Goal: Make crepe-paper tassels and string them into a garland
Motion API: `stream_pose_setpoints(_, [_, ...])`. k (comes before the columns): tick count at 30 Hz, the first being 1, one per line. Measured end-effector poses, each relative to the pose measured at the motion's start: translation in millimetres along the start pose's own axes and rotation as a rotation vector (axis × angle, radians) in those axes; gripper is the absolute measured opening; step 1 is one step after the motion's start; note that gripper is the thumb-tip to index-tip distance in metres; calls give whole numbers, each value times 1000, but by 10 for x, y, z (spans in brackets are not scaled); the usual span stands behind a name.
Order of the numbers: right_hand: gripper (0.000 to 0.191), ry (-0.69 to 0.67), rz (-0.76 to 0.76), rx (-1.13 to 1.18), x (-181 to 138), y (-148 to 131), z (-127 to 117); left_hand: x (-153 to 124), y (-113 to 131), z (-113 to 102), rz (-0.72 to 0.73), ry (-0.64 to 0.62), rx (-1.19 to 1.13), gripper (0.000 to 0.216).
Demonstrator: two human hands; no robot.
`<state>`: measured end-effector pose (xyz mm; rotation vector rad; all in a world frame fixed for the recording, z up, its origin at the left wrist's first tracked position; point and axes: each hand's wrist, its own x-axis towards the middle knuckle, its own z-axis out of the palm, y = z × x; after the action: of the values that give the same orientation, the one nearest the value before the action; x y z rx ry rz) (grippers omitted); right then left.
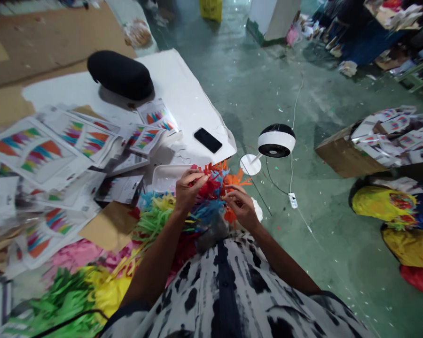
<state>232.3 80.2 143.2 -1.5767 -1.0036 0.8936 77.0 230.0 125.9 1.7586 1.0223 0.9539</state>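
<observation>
In the head view, my left hand (190,188) is closed in a pinch at a bright red fringed paper tassel (205,188). To its right, my right hand (240,205) has its fingertips pinched together beside an orange paper tassel (237,178); the small thing between them is hard to make out. Blue tassel strips (207,210) hang between the two hands above my lap. Green and yellow fringed paper (157,213) lies just left of my left forearm. A white plastic tray (167,176) is partly hidden behind my left hand.
Printed packets (38,145) cover the table's left side. A black case (120,75) and a phone (207,140) lie on the white tabletop (183,94). A small fan (277,141) stands beyond my hands, its cable on the floor. At right is a carton of packets (352,155).
</observation>
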Motion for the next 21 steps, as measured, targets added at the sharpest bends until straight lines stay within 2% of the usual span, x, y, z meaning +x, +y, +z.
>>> stream_pose_setpoints(4, [29, -53, -76, 45, 147, -165, 157, -140, 288, 37, -52, 60, -50, 14])
stream_pose_setpoints(8, [40, -114, 91, 260, 206, -180, 255, -236, 465, 66, -92, 8, -120, 12])
stream_pose_setpoints(15, [41, -248, 264, 382, 74, -167, 142, -251, 522, -33, -185, -190, -261, 21])
stream_pose_setpoints(21, [40, -266, 320, 442, 16, -156, 135, -312, 543, -26, -247, -216, -344, 25])
